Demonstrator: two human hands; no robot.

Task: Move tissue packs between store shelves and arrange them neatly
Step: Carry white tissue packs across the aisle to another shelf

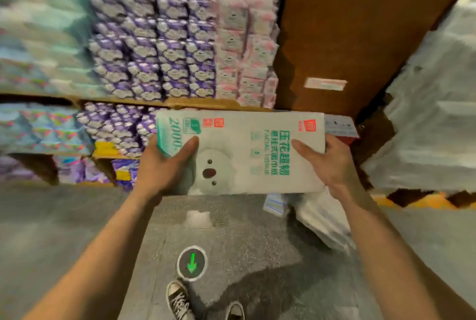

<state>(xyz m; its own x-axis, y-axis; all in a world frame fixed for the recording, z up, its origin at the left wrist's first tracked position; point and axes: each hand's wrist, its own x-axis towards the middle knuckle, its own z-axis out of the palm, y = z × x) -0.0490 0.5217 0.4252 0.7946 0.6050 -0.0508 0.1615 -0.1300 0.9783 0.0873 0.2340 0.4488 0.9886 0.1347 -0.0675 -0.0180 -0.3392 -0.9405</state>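
Tissue pack (239, 155) held mid-air, centre frame, above the floor (226, 237). Long axis runs 9 to 3 o'clock; printed face up. Left hand (164, 165) grips the 9 o'clock end, right hand (327, 162) the 3 o'clock end. Shelves (154, 102) at 11 o'clock.

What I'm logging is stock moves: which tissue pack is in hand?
The white pack with green lettering, gripped by the left hand and right hand; the purple packs and pink packs sit stacked on shelves.

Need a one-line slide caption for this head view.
The left hand and right hand grip a white tissue pack by its ends before shelves of purple packs and pink packs.
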